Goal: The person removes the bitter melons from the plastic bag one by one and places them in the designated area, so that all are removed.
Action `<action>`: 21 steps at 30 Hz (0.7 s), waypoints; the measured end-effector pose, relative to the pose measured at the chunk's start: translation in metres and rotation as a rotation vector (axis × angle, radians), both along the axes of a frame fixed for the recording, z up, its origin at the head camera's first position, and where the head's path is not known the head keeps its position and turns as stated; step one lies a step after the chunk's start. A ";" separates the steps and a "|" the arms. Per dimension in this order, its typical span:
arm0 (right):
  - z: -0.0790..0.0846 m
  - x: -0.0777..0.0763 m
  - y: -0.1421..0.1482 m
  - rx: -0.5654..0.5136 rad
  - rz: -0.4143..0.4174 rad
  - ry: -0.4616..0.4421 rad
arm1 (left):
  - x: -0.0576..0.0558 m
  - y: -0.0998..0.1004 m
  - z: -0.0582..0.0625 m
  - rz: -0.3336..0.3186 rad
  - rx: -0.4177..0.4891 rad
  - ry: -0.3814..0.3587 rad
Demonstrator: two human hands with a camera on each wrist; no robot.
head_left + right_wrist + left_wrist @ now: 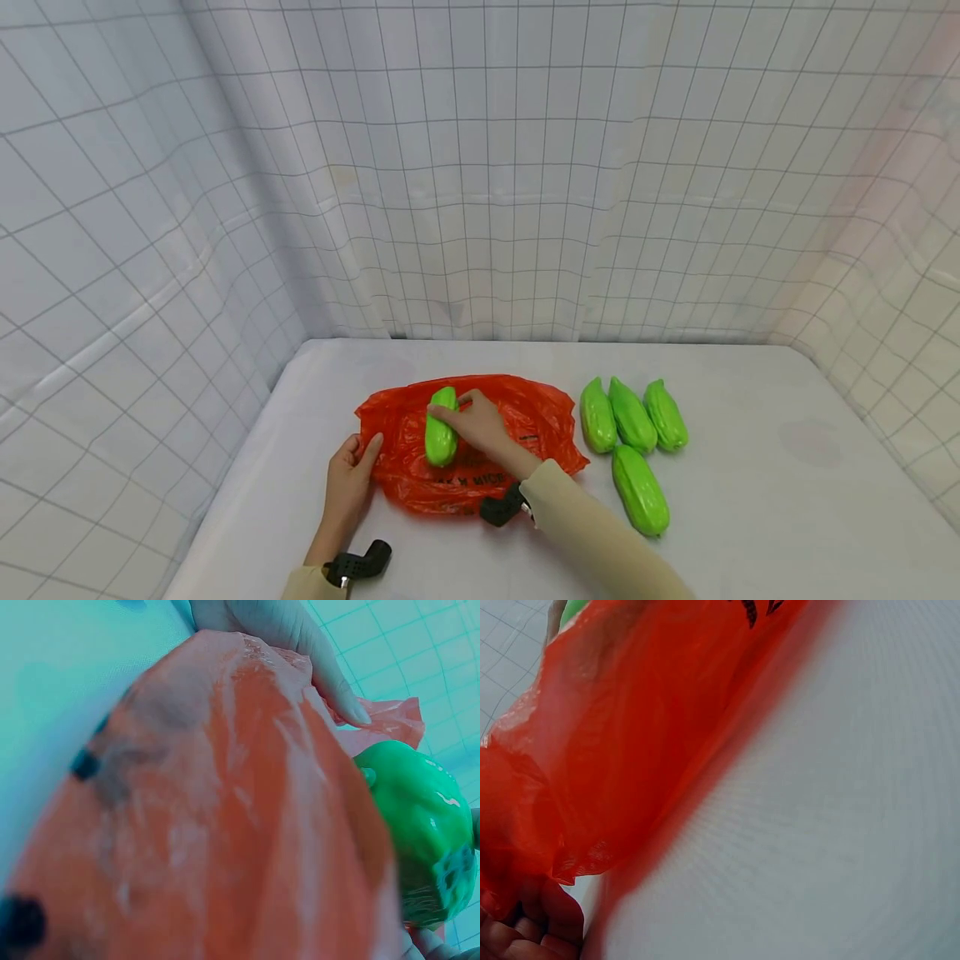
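Observation:
A red plastic bag (408, 492) with dark lettering lies spread on the white table. My left hand (348, 479) grips its left edge, thumb on top; curled fingers (555, 915) show against the bag in the left wrist view. In my right hand (480, 423), thumb and fingers hold a glossy green gourd (441, 448), long and rounded, over the bag's left half. The right wrist view shows the gourd's lumpy end (412, 817) beside the raised red film, which hides most of the right hand there.
Three more green gourds (633, 421) lie side by side right of the bag, and another gourd (641, 492) lies nearer. The white table (780, 500) stretches right of them. Grid-patterned white curtains (525, 208) enclose the back and sides.

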State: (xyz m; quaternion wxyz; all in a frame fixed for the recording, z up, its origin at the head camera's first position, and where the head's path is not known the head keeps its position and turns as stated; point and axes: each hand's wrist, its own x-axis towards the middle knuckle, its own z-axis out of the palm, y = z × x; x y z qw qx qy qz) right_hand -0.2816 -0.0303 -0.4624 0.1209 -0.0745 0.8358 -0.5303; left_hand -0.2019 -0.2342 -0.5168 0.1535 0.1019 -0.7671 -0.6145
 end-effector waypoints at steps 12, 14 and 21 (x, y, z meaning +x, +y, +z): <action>0.010 0.005 0.021 -0.063 -0.017 0.063 | 0.000 -0.001 -0.001 -0.001 0.004 -0.005; 0.012 0.006 0.024 -0.072 -0.027 0.074 | -0.001 -0.001 -0.001 -0.001 0.007 -0.005; 0.015 0.010 0.034 -0.084 -0.039 0.120 | -0.001 0.000 -0.001 0.000 0.019 -0.003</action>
